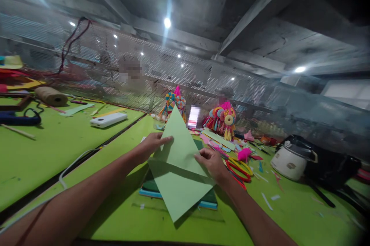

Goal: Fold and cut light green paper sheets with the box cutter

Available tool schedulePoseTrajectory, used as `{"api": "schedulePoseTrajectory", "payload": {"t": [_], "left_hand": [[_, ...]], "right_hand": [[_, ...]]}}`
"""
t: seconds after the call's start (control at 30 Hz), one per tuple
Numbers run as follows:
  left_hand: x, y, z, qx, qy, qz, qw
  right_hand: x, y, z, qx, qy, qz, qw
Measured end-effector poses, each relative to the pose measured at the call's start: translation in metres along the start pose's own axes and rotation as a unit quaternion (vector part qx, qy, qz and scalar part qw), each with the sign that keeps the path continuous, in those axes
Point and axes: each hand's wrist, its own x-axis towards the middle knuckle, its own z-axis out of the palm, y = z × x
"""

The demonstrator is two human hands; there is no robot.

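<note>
A light green sheet of paper (179, 184) stands cornerwise before me, with a crease running across its middle. Its upper half rises to a point, and the lower corner hangs towards me. My left hand (152, 146) grips the left edge, thumb lying on the face of the sheet. On the opposite edge my right hand (212, 161) pinches the paper between thumb and bent fingers. Under the sheet lies a dark green and blue stack (150, 193), perhaps a book or pad, partly hidden by the paper.
Red and yellow scissors (239, 171) lie among paper scraps to the right, near a white pot-shaped appliance (290, 161). Colourful tasselled ornaments (227, 119) hang at the mesh partition (190, 72). At left are a white rectangular device (108, 119), a twine spool (50, 96) and a white cable (62, 176).
</note>
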Motion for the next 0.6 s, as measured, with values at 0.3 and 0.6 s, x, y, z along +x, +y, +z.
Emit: {"api": "schedulePoseTrajectory", "payload": {"t": [0.3,0.6], "left_hand": [[-0.003,0.004,0.006,-0.087,0.086,-0.021,0.992],[-0.010,0.019,0.013,-0.109,0.144,-0.047,0.982]], "right_hand": [[-0.009,-0.004,0.000,-0.153,-0.016,-0.119,0.981],[-0.017,-0.005,0.016,-0.474,0.046,-0.282,0.833]]}}
